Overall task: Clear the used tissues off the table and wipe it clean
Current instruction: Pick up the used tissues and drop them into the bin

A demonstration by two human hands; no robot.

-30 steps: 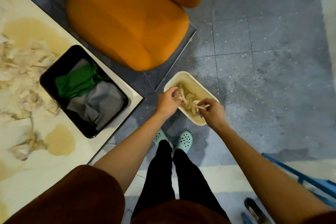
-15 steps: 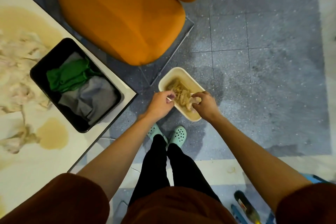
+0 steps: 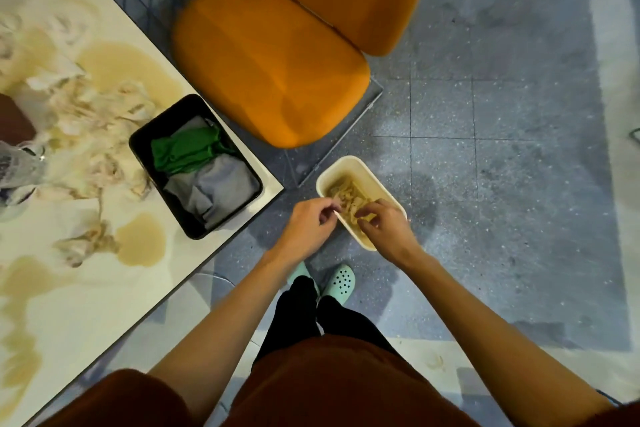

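Observation:
A cream bin (image 3: 350, 161) stands on the floor off the table's corner, with stained used tissues (image 3: 346, 191) inside. My left hand (image 3: 310, 224) hovers at the bin's near left rim, its fingers pinched together with nothing clearly in them. My right hand (image 3: 386, 227) reaches over the near end of the bin, its fingertips closed on the tissues there. On the pale table (image 3: 79, 308) at left lie a heap of soaked tissues (image 3: 86, 111), one loose wad (image 3: 86, 246) and several tan puddles (image 3: 140, 239).
A black tray (image 3: 138, 140) with a green cloth (image 3: 185, 152) and a grey cloth (image 3: 214, 187) sits at the table's corner. An orange chair (image 3: 270, 55) stands just beyond the bin. My feet in mint clogs (image 3: 341, 282) are right below the bin.
The wad lifted in my right hand now lies among the tissues in the bin. My left hand has come off the tissues, fingers pinched. The view has shifted and takes in more table.

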